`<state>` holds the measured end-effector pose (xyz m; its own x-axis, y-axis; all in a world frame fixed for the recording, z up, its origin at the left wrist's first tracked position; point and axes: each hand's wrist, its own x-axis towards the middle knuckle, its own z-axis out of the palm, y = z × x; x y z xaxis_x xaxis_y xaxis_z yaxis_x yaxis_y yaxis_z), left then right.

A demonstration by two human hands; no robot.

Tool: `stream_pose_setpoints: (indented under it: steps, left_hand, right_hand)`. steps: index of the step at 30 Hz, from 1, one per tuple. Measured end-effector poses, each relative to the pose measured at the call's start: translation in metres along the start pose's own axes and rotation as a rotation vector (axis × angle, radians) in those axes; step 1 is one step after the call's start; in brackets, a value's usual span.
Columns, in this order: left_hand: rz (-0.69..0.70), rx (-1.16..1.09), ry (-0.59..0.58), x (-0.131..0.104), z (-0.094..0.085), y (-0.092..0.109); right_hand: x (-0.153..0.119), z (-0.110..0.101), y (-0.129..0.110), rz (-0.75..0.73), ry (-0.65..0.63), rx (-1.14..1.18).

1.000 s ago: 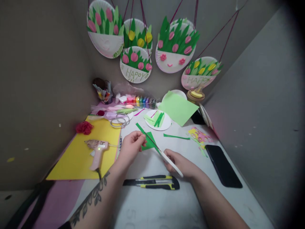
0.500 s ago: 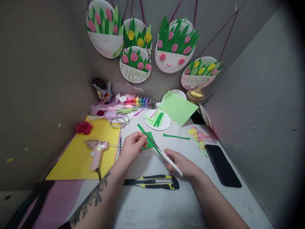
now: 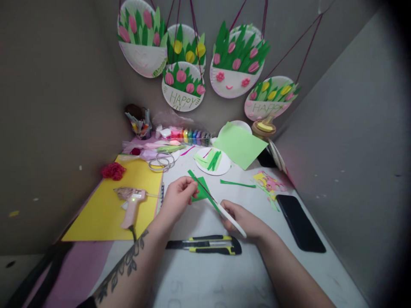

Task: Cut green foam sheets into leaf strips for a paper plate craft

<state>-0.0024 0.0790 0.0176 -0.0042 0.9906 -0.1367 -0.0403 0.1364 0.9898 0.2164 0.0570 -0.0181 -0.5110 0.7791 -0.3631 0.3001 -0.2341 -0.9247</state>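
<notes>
Near the middle of the table my left hand (image 3: 182, 193) pinches a narrow dark green paper strip (image 3: 192, 173) between thumb and fingers. My right hand (image 3: 239, 217) is wrapped round the white handles of a pair of scissors (image 3: 233, 221). Their blades point up and left along the strip and reach close to my left fingertips; I cannot tell how far apart the blades are. Beneath them a dark green paper piece (image 3: 203, 193) lies on the table. Further back, a white paper plate (image 3: 221, 168) carries light and dark green cut pieces.
A yellow-black utility knife (image 3: 208, 244) lies in front. To the left are a pink glue gun (image 3: 131, 209) and yellow sheet (image 3: 90, 218); to the right, a black phone (image 3: 300, 222) and paper scraps (image 3: 269, 182). A light green sheet (image 3: 240, 145) lies behind. Decorated plates (image 3: 183, 92) hang above.
The green strip's upper end has shifted slightly right and down by my left fingers. Both hands stay nearly in place, and the scissors keep their angle.
</notes>
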Motion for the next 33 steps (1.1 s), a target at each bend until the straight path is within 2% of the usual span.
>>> stream_pose_setpoints:
  steps: [16,24,33]
  left_hand:
    - [0.004,0.007,-0.029,-0.0010,0.0043,-0.0030]
    - [0.008,-0.018,0.049,0.0019,0.0002,-0.0031]
    - [0.007,-0.006,-0.006,0.0017,0.0005,-0.0022]
  right_hand:
    - [0.0017,0.0003,0.0054,-0.006,0.006,0.057]
    - [0.0038,-0.0008,0.0085,0.018,-0.005,0.090]
    - [0.0034,-0.0006,0.0082,0.017,-0.024,0.135]
